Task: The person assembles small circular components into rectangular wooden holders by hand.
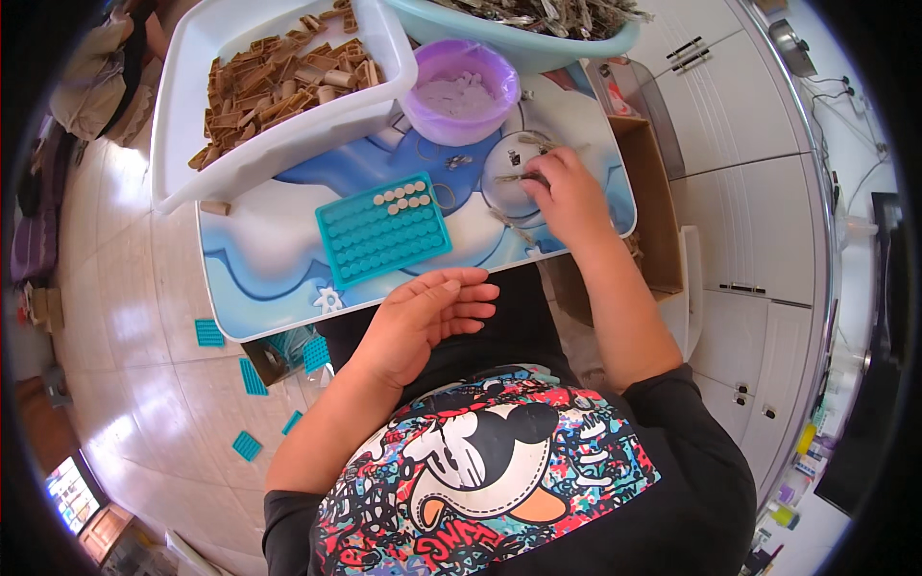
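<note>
The small metal clips (519,177) lie loose on the right part of the blue-and-white surface (269,259), a few of them scattered over its pale round patch. The right hand (567,197) rests there with its fingertips pinched down on one clip, knuckles up, so it is closed on that piece. The left hand (427,317) is well apart from it, off the near edge of the surface above the lap, palm turned up and fingers loosely curled, holding nothing.

Just left of the clips sits the teal tray (384,230), a grid of round pockets with only a few tan pegs (403,197) filled in along its far rows. Behind it stand a purple bowl (459,91) of pale pieces, a white tub (288,67) heaped with brown wooden parts, and a light blue basin (519,38) of grey metal bits. More teal trays (252,376) lie on the tiled floor (144,317) to the left.

To do this well, I judge the pinch should take one clip alone, lifted clear of its neighbours, with the idle hand brought up to steady the tray
</note>
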The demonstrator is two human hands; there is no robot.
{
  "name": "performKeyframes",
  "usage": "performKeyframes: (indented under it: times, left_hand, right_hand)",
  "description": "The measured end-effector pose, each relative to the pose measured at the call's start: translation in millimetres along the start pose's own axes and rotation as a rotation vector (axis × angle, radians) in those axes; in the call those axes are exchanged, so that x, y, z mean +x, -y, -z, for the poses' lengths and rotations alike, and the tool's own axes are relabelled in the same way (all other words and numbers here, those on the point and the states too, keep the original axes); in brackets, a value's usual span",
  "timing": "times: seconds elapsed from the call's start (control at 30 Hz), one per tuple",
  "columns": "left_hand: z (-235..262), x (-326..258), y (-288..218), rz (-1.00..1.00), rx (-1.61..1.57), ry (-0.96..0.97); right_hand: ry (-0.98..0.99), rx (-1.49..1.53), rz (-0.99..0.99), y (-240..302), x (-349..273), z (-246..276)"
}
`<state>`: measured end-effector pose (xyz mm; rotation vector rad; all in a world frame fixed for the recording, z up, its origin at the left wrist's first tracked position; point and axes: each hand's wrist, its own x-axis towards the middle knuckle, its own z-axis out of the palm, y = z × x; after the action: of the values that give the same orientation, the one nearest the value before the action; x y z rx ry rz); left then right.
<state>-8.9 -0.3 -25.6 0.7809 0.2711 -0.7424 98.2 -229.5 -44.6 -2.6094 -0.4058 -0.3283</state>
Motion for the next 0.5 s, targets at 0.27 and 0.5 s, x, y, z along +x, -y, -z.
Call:
performKeyframes:
  times: [0.27, 0.5]
  left_hand:
    - [5, 0, 0, -0.094, 0.0, -0.024]
    - [6, 4, -12, -0.108, -0.195, 0.011]
  right_hand:
    - [0.019, 0.443, -0.102, 35, -4, 33]
    - [0.125, 0.523, 0.266, 79, -45, 34]
